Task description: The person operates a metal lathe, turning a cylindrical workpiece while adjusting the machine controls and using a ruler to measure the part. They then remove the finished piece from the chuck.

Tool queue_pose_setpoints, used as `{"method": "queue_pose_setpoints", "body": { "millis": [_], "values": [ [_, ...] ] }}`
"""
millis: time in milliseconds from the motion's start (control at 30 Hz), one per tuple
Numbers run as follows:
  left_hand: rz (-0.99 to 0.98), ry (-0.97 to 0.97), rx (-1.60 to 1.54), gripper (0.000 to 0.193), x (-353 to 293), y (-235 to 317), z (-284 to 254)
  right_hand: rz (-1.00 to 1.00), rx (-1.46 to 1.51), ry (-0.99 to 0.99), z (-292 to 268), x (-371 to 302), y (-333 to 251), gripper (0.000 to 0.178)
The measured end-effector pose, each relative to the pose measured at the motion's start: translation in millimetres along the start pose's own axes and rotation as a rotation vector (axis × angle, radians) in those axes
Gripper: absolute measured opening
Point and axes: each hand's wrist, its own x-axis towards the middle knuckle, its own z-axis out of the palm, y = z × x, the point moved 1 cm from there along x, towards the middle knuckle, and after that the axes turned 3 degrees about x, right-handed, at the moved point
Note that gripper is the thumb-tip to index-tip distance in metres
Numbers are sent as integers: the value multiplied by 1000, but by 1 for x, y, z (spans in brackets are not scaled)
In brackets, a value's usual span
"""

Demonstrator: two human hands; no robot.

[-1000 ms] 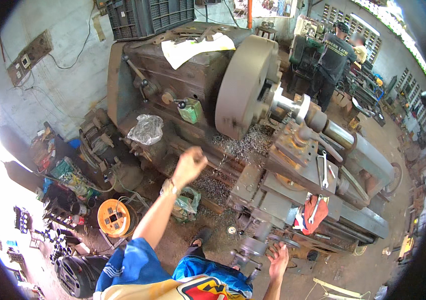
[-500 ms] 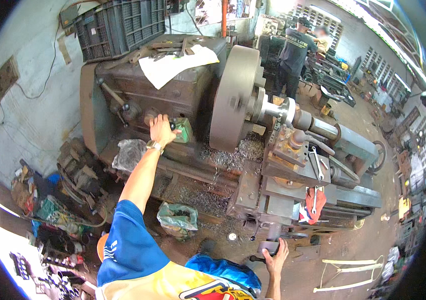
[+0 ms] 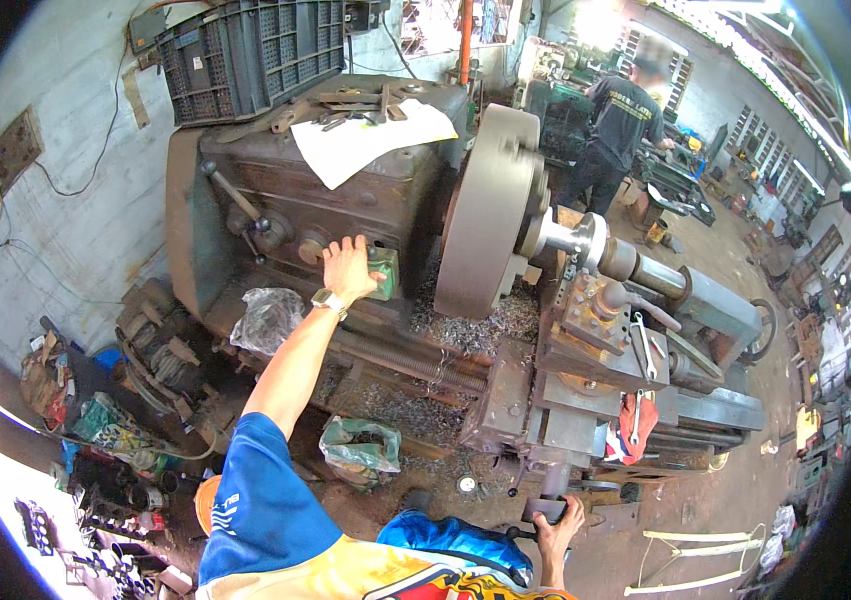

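My left hand (image 3: 349, 270) reaches up to the front of the lathe headstock (image 3: 366, 185), fingers stretched out, thumb against a green box (image 3: 384, 272). A small dark knob beside it is mostly hidden. Low on the right, my right hand (image 3: 560, 528) curls around a grey cylindrical crank hub (image 3: 546, 510) on the lathe carriage (image 3: 506, 405). A large grey chuck (image 3: 489, 215), its surface smeared, bears a shiny metal workpiece (image 3: 558, 236). Near it stands the tool post (image 3: 596, 308).
Metal shavings (image 3: 476, 328) lie beneath the chuck. Wrenches (image 3: 643, 345) and a red rag (image 3: 630, 428) rest on the carriage side. White paper (image 3: 371, 140) and a black crate (image 3: 256, 60) sit on the headstock. A green plastic bag (image 3: 361, 447) lies below. Another person (image 3: 626, 120) stands behind.
My left hand has shifted slightly right along the headstock, covering more of the dark knob. My right hand stays at the crank hub. The person behind has bent and turned. The view has shifted slightly.
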Motion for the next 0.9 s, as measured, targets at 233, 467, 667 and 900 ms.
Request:
{"method": "queue_pose_setpoints", "body": {
  "millis": [233,467,667,900],
  "values": [
    [46,150,-152,82,-1,6,2,47,12,10,1,0,-5,78],
    [79,224,-152,81,-10,7,3,46,36,35,1,0,-8,73],
    [137,275,-134,74,-17,11,4,44,37,51,2,0,-7,73],
    [186,291,-51,73,-16,24,9,53,39,54,2,0,-8,74]
  ]
}}
